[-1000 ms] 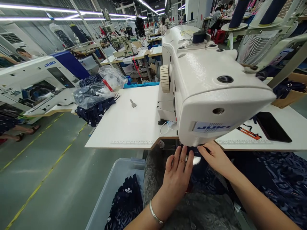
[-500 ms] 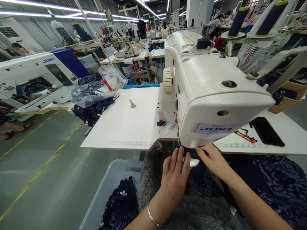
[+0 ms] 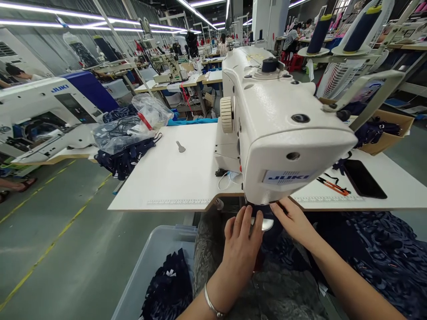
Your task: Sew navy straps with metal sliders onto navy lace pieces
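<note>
A white JUKI sewing machine (image 3: pixel 283 142) stands in front of me, its head leaning over both hands. My left hand (image 3: pixel 242 242), with a silver bangle at the wrist, lies with fingers stretched forward on dark navy fabric near the needle area. Beside its fingertips is a shiny metal plate (image 3: pixel 267 224). To the right, my right hand (image 3: pixel 293 222) has its thumb and curled fingers on the navy fabric (image 3: pixel 283 253), just under the machine head, which hides part of the grip. The fabric hangs down over my lap. The stitching point itself is hidden.
A translucent bin (image 3: pixel 147 262) with navy pieces (image 3: pixel 168 284) stands at lower left. On the white table (image 3: pixel 167 173) lie a small grey metal piece (image 3: pixel 180 146), orange snips (image 3: pixel 335 186) and a black phone (image 3: pixel 365 178). Patterned navy cloth (image 3: pixel 383 253) hangs at right.
The view has turned slightly to the right, so the machine and table appear shifted left. Both hands keep nearly the same place at the machine.
</note>
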### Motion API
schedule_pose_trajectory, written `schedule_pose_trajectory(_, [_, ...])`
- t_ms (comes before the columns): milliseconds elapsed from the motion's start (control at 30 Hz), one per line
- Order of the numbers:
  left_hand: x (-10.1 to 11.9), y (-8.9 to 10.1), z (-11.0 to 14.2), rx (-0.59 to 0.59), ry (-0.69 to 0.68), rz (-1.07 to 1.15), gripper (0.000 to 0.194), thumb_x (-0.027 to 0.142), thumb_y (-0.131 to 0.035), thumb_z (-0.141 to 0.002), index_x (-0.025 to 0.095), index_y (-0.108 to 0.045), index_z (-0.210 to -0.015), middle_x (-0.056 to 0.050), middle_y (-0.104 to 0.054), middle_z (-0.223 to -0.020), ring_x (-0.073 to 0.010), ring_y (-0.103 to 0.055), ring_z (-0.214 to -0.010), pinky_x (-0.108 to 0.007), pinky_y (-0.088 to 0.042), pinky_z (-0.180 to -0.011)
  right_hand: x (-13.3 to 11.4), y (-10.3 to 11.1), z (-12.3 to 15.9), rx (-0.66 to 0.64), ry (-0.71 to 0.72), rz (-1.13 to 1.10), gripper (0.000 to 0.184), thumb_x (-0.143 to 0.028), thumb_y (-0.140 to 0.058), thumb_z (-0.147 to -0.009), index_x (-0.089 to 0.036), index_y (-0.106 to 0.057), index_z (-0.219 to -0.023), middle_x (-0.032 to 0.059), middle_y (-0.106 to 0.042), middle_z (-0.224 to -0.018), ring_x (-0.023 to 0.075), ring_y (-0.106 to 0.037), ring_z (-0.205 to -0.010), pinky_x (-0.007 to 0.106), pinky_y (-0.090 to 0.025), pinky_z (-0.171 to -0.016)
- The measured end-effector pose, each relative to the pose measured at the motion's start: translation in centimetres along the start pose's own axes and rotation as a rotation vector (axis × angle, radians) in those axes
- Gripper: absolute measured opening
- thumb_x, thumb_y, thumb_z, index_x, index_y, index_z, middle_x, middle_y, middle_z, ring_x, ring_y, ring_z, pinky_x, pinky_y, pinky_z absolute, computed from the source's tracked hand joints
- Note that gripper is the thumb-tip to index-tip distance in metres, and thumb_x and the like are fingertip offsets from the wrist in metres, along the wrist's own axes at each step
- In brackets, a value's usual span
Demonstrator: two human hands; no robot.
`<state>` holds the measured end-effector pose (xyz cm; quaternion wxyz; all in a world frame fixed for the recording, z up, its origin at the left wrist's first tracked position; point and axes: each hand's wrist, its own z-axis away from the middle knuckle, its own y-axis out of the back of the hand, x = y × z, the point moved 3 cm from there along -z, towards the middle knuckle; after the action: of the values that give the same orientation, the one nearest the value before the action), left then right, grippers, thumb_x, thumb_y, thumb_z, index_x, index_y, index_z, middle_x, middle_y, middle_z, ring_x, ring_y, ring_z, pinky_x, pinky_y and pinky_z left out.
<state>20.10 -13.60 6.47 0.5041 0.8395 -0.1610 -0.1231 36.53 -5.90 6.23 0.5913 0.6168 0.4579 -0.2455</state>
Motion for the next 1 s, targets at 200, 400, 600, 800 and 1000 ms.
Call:
schedule_pose_trajectory(200, [0.0, 0.3, -0.5, 0.063, -0.022, -0.020, 0.042, 0.021, -0.053, -0.095, 0.021, -0.049, -0.137, -0.012, -0.054, -0.140, -0.0270, -0.048, -0.130, -0.042, -0.035, -0.103, 4.1, -0.6, 1.2, -0.147, -0.025, -0.004, 0.030, -0.047, -0.039, -0.098, -0.021, -0.054, -0.094, 0.0023, -0.059, -0.083, 0.0188, -0.056, -0.078, 0.032, -0.047, -0.074])
schedule_pose_trajectory(400, [0.0, 1.4, -1.3, 0.162, 0.002, 0.058, 0.030, 0.036, -0.057, -0.094, 0.022, -0.061, -0.120, -0.010, -0.066, -0.122, -0.0252, -0.059, -0.115, -0.040, -0.036, -0.097, 7.4, 0.4, 3.0, -0.258, -0.056, 0.093, 0.029, -0.047, -0.050, -0.093, -0.022, -0.063, -0.098, 0.0067, -0.067, -0.099, 0.0264, -0.059, -0.100, 0.043, -0.044, -0.094])
schedule_pose_trajectory(600, [-4.0, 2.7, 0.3, 0.452, 0.085, 0.242, 0.014, 0.009, -0.053, -0.091, 0.021, -0.061, -0.089, -0.002, -0.066, -0.082, -0.0160, -0.066, -0.087, -0.034, -0.040, -0.081, 3.4, 4.8, 3.9, -0.280, -0.183, -0.039, 0.026, -0.045, -0.052, -0.092, -0.022, -0.064, -0.092, 0.0012, -0.065, -0.083, 0.0185, -0.060, -0.077, 0.029, -0.050, -0.072])
schedule_pose_trajectory(800, [-7.9, 2.9, 1.1, 0.514, 0.245, -0.084, 0.015, 0.008, -0.055, -0.088, 0.015, -0.061, -0.100, -0.012, -0.067, -0.099, -0.0230, -0.062, -0.099, -0.039, -0.041, -0.088, -4.0, 1.9, 1.9, -0.066, 0.319, 0.282, 0.025, -0.027, -0.040, -0.100, -0.020, -0.063, -0.094, 0.0068, -0.067, -0.087, 0.0200, -0.062, -0.080, 0.031, -0.048, -0.072])
schedule_pose_trajectory(1000, [-2.6, 2.1, 0.0, 0.136, -0.377, -0.060, 0.041, 0.011, -0.041, -0.095, 0.022, -0.054, -0.133, -0.004, -0.051, -0.144, -0.0197, -0.041, -0.135, -0.037, -0.029, -0.111, -4.3, -0.9, 1.0, 0.185, 0.420, 0.670, 0.023, -0.026, -0.047, -0.097, -0.020, -0.055, -0.076, 0.0046, -0.062, -0.068, 0.0206, -0.057, -0.064, 0.034, -0.039, -0.062])
